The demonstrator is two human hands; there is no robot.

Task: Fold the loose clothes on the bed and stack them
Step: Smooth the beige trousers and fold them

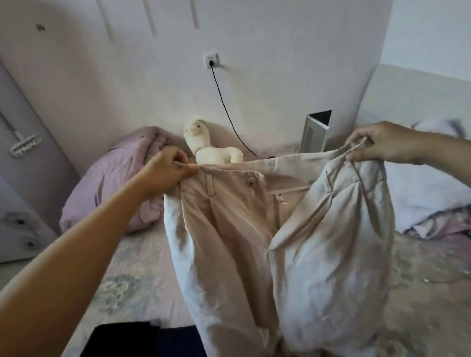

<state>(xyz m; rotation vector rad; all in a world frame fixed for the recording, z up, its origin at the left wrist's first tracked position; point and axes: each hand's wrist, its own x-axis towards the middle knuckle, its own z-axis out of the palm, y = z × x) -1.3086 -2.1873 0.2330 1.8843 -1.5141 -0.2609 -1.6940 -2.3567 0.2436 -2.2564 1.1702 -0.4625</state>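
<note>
Up over the bed (pixel 140 273), a pair of beige trousers (pixel 276 245) hangs by its waistband between two outstretched arms, the front facing the camera with the fly open and a button showing near the top. On one side the left hand (pixel 166 171) has its grip pinched on the waistband corner, fingers curled over the cloth; on the other the right hand (pixel 380 141) pinches the opposite corner, thumb below and fingers hooked over the hem. Both legs of the trousers drop straight down, their lower ends bunching on the patterned bed sheet. Near the bottom edge, just left of the trousers, lies a dark folded garment (pixel 130 355) on the bed. Behind the trousers a white plush llama (pixel 206 146) sits against the wall, a crumpled pink quilt (pixel 116 185) heaped to its left. A black cable (pixel 226 111) runs down from a wall socket (pixel 211 60). At far right a pillow (pixel 426 188) rests on the bed.
</note>
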